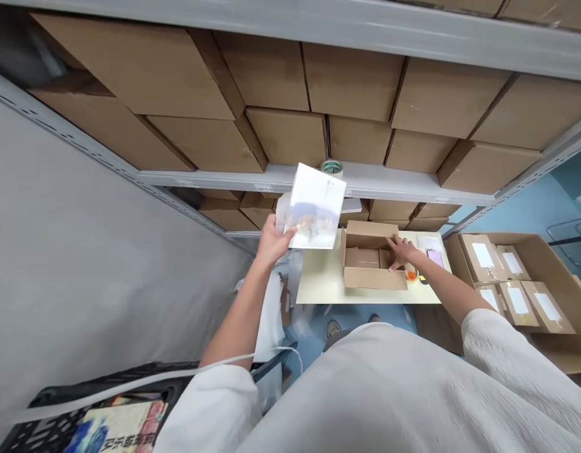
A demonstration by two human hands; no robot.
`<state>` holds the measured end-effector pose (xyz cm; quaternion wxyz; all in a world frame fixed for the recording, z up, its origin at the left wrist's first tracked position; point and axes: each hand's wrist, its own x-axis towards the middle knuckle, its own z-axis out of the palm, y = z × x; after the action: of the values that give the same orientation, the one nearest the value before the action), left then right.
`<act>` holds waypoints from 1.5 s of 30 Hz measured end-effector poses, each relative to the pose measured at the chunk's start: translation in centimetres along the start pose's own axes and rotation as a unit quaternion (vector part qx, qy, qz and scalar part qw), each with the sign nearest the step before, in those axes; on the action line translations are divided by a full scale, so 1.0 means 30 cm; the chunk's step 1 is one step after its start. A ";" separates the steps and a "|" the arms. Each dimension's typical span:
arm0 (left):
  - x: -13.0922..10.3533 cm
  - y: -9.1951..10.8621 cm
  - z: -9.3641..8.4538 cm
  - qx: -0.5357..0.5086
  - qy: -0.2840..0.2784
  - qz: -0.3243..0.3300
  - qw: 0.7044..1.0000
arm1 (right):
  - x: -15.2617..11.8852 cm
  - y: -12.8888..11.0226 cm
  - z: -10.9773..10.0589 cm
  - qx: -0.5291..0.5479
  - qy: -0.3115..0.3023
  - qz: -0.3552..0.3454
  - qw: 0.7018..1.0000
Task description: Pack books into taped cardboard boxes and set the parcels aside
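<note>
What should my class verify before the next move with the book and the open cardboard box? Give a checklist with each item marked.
1. Book gripped in the left hand: ok, held up clear of the table.
2. Cardboard box open at the top: ok, its inside shows.
3. Right hand on the box: ok, fingers touch its right end.
4. Book cover readable: not ok, glare washes out much of it.
5. Box bottom sealed underneath: cannot tell, the underside is hidden.
6. Tape roll in sight: ok, on the shelf beyond the table.
</note>
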<state>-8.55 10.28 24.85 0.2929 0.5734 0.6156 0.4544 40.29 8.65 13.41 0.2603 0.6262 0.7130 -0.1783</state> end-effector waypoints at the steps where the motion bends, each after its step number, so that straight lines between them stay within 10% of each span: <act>1: -0.003 0.049 0.016 -0.013 -0.003 0.025 1.000 | 0.002 -0.001 0.001 -0.003 0.004 -0.003 1.000; 6: -0.028 0.215 0.237 -0.009 -0.094 0.084 0.992 | -0.009 0.016 0.014 0.025 0.039 -0.031 0.998; 11: -0.049 0.215 0.479 0.164 -0.236 0.037 0.957 | -0.067 0.073 0.080 0.154 0.129 -0.076 0.977; 23: 0.032 0.125 0.696 0.291 -0.417 0.088 0.856 | -0.129 0.122 0.128 0.255 0.182 -0.088 0.945; 30: -0.013 0.121 0.675 0.279 -0.303 0.145 0.899 | -0.140 0.147 0.123 0.252 0.228 -0.057 0.939; 36: -0.027 0.037 0.587 0.184 -0.177 0.051 0.965 | -0.145 0.192 0.122 0.314 0.303 0.067 0.897; 45: -0.143 -0.083 0.549 -0.006 -0.165 -0.150 0.975 | -0.156 0.235 0.121 0.608 0.295 0.086 0.732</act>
<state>5.61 9.96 15.10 0.4586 0.5402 0.6348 0.3081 48.15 3.86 13.79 -0.3856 0.7304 0.4365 -0.3568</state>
